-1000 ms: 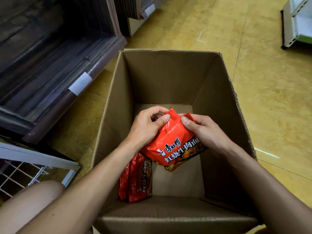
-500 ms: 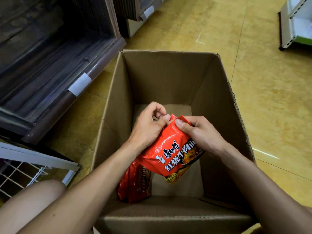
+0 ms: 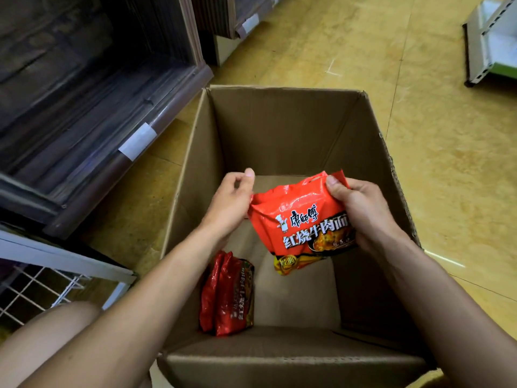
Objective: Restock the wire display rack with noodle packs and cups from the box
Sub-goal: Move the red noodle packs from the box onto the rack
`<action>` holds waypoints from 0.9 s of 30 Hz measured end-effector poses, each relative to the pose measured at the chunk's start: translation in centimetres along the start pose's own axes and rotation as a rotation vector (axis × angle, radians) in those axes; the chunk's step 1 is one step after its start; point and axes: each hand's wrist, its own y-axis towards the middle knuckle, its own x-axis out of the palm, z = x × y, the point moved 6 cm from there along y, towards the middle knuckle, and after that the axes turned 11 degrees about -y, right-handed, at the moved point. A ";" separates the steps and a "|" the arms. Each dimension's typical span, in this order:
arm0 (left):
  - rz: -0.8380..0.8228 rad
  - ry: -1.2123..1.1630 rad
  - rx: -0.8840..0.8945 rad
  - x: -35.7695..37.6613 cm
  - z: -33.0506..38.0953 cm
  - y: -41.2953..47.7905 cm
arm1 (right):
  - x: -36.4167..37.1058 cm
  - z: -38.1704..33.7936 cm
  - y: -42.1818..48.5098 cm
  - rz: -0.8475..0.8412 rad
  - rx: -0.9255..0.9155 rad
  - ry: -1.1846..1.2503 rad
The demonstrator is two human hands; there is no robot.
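Observation:
An open cardboard box [image 3: 279,130] stands on the floor in front of me. My right hand [image 3: 363,214] grips a red noodle pack [image 3: 299,219] by its top right corner and right side, holding it inside the box above the bottom. My left hand [image 3: 229,203] is at the pack's left edge with curled fingers. Its thumb meets the forefinger above the pack's corner and lies off the wrapper. Two or three more red packs [image 3: 229,298] stand on edge against the box's left wall. A corner of the white wire rack [image 3: 36,289] shows at the lower left.
A dark wooden shelf unit [image 3: 84,107] runs along the left, close to the box. A grey metal shelf base [image 3: 492,37] stands at the top right. Yellow floor tiles [image 3: 447,163] lie to the right of the box. My knee [image 3: 47,331] is at the lower left.
The pack has moved right and turned more upright in my right hand. My left thumb has come off the pack's top corner, and the hands have drawn apart.

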 end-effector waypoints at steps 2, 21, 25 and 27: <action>-0.061 -0.056 -0.067 0.3 -0.3 -0.2 | -0.2 0.3 0.0 0.025 0.060 0.095; -0.369 -0.240 0.007 2.4 1.9 -3.6 | 1.1 1.5 -0.1 -0.007 0.335 0.493; -0.285 -0.316 -0.066 1.9 1.1 -3.3 | 1.8 1.3 -0.1 -0.083 0.318 0.459; -0.251 -0.398 -0.124 1.8 0.6 -3.1 | 2.0 0.9 -0.1 -0.123 0.292 0.423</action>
